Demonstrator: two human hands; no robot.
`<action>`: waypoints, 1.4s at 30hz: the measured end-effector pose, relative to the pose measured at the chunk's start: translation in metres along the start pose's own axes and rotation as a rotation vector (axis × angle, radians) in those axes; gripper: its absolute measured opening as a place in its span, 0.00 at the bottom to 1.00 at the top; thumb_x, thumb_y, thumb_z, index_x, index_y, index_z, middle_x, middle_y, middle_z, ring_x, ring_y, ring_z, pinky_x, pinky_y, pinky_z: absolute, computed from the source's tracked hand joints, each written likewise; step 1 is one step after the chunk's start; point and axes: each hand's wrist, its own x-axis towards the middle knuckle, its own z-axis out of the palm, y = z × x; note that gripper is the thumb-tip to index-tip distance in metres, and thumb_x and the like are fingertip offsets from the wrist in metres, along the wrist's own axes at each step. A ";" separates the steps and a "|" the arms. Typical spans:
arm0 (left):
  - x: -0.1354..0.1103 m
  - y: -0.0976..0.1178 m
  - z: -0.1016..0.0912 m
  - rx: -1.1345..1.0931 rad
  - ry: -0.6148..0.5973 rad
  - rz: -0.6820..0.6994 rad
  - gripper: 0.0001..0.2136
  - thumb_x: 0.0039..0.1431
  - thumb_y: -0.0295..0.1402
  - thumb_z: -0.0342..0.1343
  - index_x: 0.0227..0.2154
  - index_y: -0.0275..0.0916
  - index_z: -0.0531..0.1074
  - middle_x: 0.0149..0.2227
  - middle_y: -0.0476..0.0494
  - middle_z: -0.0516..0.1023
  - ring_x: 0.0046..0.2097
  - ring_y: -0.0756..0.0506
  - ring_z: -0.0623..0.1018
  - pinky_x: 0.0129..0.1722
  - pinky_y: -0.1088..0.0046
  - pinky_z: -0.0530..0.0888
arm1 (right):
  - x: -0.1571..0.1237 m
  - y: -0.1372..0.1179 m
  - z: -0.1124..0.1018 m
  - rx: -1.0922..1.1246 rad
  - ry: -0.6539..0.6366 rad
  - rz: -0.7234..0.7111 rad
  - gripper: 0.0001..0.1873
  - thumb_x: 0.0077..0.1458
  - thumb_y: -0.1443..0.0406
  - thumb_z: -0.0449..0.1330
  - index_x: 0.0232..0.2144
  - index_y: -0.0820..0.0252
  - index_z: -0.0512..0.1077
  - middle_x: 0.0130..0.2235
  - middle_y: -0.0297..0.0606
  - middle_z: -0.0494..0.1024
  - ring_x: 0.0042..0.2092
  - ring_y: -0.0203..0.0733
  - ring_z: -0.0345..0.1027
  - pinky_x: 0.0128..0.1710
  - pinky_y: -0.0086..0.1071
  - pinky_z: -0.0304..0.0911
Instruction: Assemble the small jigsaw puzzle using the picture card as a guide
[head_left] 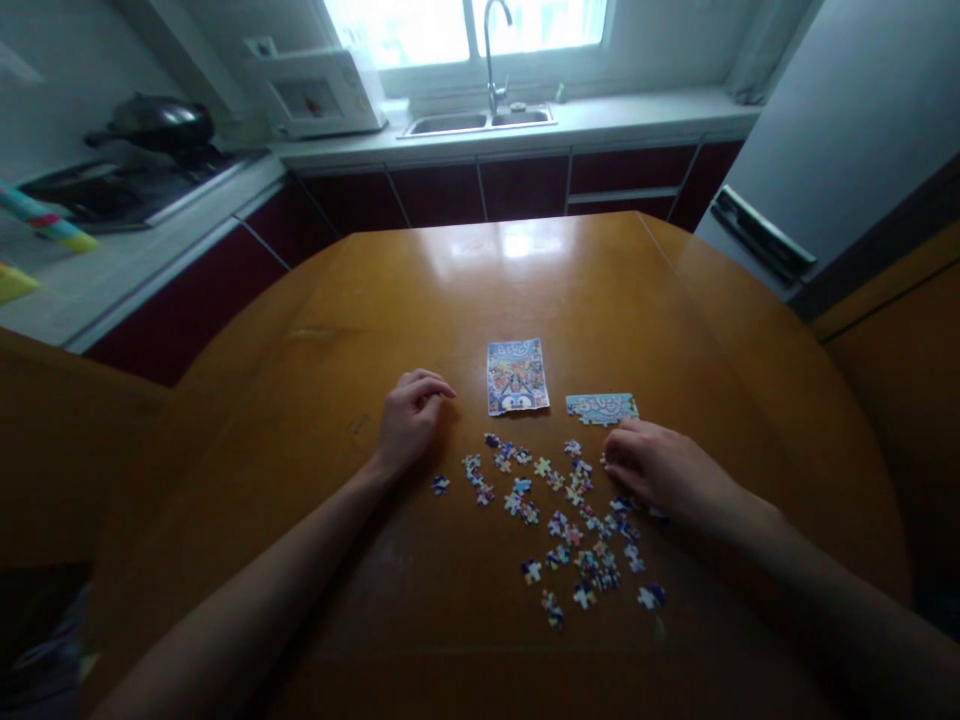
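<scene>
My left hand [410, 422] rests on the wooden table, its fingers loosely bent and nothing visible in them. It lies left of the picture sheet [517, 376], apart from it. Over the right side of the loose jigsaw pieces [574, 500], my right hand [664, 470] is closed in a pinch, with a small bit of a jigsaw piece [604, 460] showing at its fingertips. Just above that hand lies a joined strip of jigsaw [600, 408] with a straight upper edge and pale lettering. One single jigsaw piece [440, 485] sits below my left hand.
The brown table [420, 300] has rounded sides. Beyond it runs a counter [630, 115] with a sink [450, 122], a tap and a white microwave [322, 95]. A dark pan [161, 122] stands on the stove at left; a fridge [840, 130] stands at right.
</scene>
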 end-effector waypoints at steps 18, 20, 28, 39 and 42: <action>-0.001 0.003 0.001 -0.023 -0.027 -0.036 0.10 0.56 0.26 0.52 0.25 0.40 0.76 0.33 0.45 0.76 0.40 0.44 0.75 0.42 0.65 0.71 | 0.003 0.008 0.000 0.123 -0.062 -0.033 0.07 0.57 0.71 0.58 0.31 0.55 0.72 0.36 0.36 0.77 0.37 0.41 0.70 0.36 0.34 0.63; -0.001 0.002 0.001 -0.023 -0.036 -0.029 0.10 0.56 0.26 0.52 0.25 0.41 0.76 0.33 0.46 0.76 0.40 0.44 0.75 0.42 0.65 0.71 | 0.004 0.009 0.000 0.133 -0.067 -0.051 0.08 0.56 0.73 0.58 0.31 0.55 0.74 0.37 0.36 0.77 0.38 0.41 0.70 0.37 0.33 0.63; -0.002 -0.001 0.002 -0.024 -0.067 -0.015 0.10 0.56 0.24 0.51 0.26 0.41 0.77 0.33 0.45 0.76 0.39 0.44 0.75 0.41 0.64 0.71 | 0.005 0.011 0.000 0.203 -0.072 -0.066 0.09 0.54 0.73 0.59 0.32 0.54 0.75 0.36 0.36 0.78 0.37 0.41 0.71 0.36 0.34 0.65; -0.002 0.001 0.004 -0.036 -0.063 -0.007 0.10 0.56 0.24 0.51 0.26 0.40 0.77 0.33 0.45 0.76 0.39 0.44 0.74 0.40 0.65 0.71 | 0.005 0.011 -0.002 0.215 -0.109 -0.040 0.07 0.57 0.72 0.58 0.33 0.55 0.73 0.35 0.36 0.77 0.36 0.40 0.70 0.35 0.34 0.64; -0.002 0.002 0.003 -0.039 -0.067 -0.016 0.10 0.56 0.24 0.51 0.26 0.40 0.77 0.33 0.45 0.76 0.39 0.44 0.74 0.40 0.65 0.70 | 0.005 0.011 -0.003 0.220 -0.103 -0.043 0.07 0.56 0.71 0.58 0.33 0.55 0.74 0.35 0.36 0.77 0.35 0.41 0.70 0.35 0.34 0.64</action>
